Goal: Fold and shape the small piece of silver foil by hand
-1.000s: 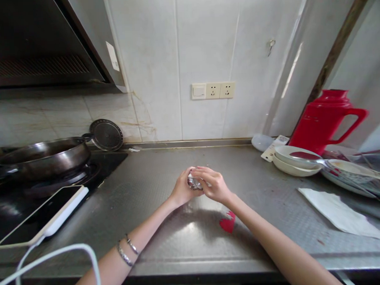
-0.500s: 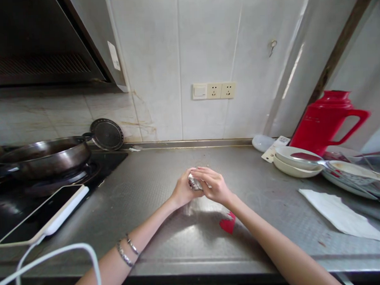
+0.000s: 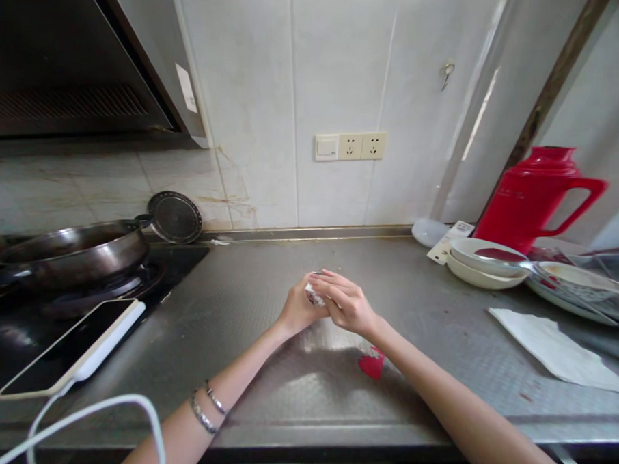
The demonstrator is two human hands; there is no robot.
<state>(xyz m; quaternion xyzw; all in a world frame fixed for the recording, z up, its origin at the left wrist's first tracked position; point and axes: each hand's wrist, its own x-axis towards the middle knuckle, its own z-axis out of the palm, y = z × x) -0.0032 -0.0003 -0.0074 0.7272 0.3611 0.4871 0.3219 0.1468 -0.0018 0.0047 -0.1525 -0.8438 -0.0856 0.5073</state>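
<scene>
Both hands meet above the middle of the steel counter [image 3: 244, 371]. My left hand [image 3: 298, 306] is curled around a small crumpled silvery-white thing [image 3: 314, 297], perhaps foil, mostly hidden by the fingers. My right hand [image 3: 347, 302] lies over it from the other side, its fingers bent across the top and pressed to it. Just below my right wrist, a red torn-edged piece [image 3: 371, 365] lies flat on the counter. Two bracelets [image 3: 203, 411] circle my left forearm.
At left, a pan [image 3: 85, 252] sits on the stove beside a phone [image 3: 71, 348] with a white cable [image 3: 91, 409]. To the right are a red thermos [image 3: 528, 195], stacked bowls [image 3: 483, 272], plates with utensils, and a white paper napkin [image 3: 558, 348].
My fingers have shifted slightly over the silvery-white thing, and a little less of it shows. The whole view has moved by a small amount; everything else lies as before.
</scene>
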